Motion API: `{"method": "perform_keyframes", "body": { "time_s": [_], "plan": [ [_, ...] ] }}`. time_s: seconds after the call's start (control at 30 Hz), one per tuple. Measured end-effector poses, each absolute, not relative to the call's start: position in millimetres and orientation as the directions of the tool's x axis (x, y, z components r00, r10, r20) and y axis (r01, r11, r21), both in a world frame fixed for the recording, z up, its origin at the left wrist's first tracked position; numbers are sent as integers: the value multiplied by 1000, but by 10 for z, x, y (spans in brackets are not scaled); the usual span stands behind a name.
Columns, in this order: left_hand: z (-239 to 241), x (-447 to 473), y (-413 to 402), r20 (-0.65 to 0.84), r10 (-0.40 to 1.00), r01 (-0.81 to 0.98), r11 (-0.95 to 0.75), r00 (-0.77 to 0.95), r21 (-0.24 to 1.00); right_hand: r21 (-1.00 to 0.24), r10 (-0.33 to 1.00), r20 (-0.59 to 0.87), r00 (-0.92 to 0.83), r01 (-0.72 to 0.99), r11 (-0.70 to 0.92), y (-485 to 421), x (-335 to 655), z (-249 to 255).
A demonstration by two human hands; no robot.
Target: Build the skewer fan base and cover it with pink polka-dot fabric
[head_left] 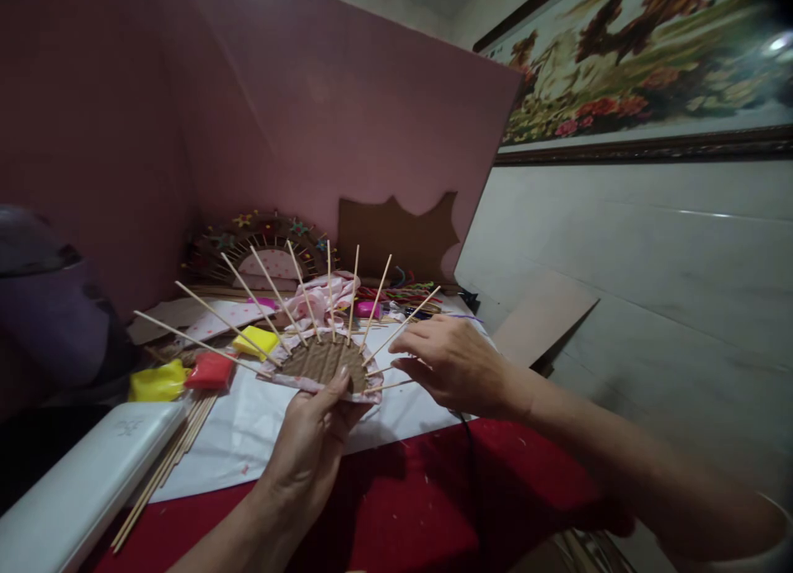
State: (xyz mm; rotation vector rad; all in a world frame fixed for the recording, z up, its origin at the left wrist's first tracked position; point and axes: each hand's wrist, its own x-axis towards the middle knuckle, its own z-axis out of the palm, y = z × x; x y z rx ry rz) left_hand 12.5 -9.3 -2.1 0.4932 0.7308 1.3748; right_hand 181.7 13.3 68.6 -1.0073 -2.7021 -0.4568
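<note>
My left hand (319, 424) grips the lower edge of a half-round cardboard piece (322, 365), its thumb on the brown face. Pink cloth wraps the rim of the piece. Several thin wooden sticks (297, 272) fan outward from its curved edge. At the right side of the fan, my right hand (449, 362) has its fingers bent around the sticks nearest to it. The fingertips overlap those sticks, and whether they pinch one I cannot make out.
A finished-looking fan (266, 263) with coloured stars stands behind. Crumpled pink cloth (319, 296), a red packet (211, 371), a yellow packet (159, 381) and loose sticks (167, 466) lie around on white paper (229, 453). A white case (92, 482) sits at the left.
</note>
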Motion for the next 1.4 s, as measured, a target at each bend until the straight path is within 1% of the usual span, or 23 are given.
{"method": "perform_keyframes", "body": {
  "time_s": [0.1, 0.37, 0.57, 0.73, 0.87, 1.13, 1.27, 1.33, 1.4],
  "plan": [
    [-32, 130, -87, -167, 985, -705, 144, 37, 694, 216, 584, 299, -755, 650, 729, 142, 1792, 648],
    [-38, 128, -98, -145, 988, -702, 144, 58, 697, 295, 538, 288, -792, 607, 738, 204, 1775, 556],
    [-52, 138, -108, -133, 989, -710, 142, 68, 690, 318, 541, 293, -789, 614, 723, 192, 1765, 567],
    [-73, 139, -118, -130, 989, -717, 145, 77, 682, 330, 560, 270, -783, 622, 710, 181, 1758, 549],
    [-81, 139, -111, -126, 989, -719, 143, 78, 680, 362, 543, 252, -801, 598, 715, 178, 1743, 554],
    [-85, 129, -93, -123, 988, -722, 152, 93, 675, 352, 518, 257, -816, 578, 736, 188, 1744, 535],
    [-45, 136, -91, -134, 989, -720, 140, 65, 679, 357, 530, 256, -808, 589, 725, 201, 1725, 557],
    [-26, 136, -87, -133, 990, -720, 118, 36, 684, 364, 506, 294, -811, 584, 726, 169, 1734, 619],
    [-15, 127, -75, -132, 991, -722, 99, 11, 685, 360, 426, 421, -801, 578, 732, 86, 1792, 691]
  ]
}}
